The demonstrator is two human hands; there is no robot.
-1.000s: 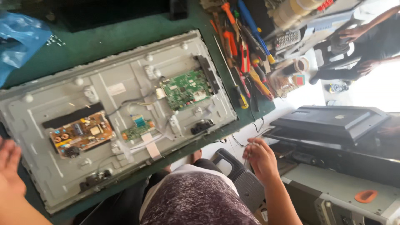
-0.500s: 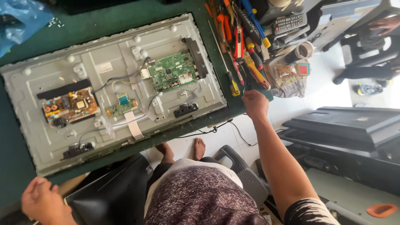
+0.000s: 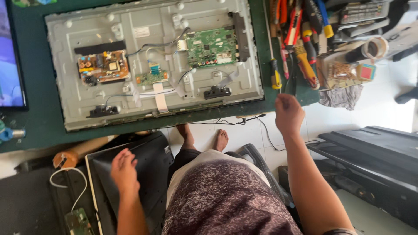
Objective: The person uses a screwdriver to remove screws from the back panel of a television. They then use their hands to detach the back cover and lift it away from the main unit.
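Screwdriver with a yellow-and-black handle [image 3: 275, 79] lies on the green worktop [image 3: 39, 122] near its right front edge, just beside the opened grey metal television back panel [image 3: 152, 65]. The right hand [image 3: 288, 114] hovers just short of it, fingers loosely curled, holding nothing. The left hand [image 3: 125, 170] rests open on a black plastic television cover [image 3: 150, 161] below the worktop's front edge.

The table [image 3: 39, 117] is dark green. On it, a pale grey metal panel [image 3: 130, 26] carries a bright green circuit board [image 3: 212, 47] and an orange-brown one [image 3: 103, 66]. At the table's right edge lie screwdrivers [image 3: 300, 39] with yellow, red, orange and blue handles. The shirt [image 3: 226, 200] is mottled maroon and white.
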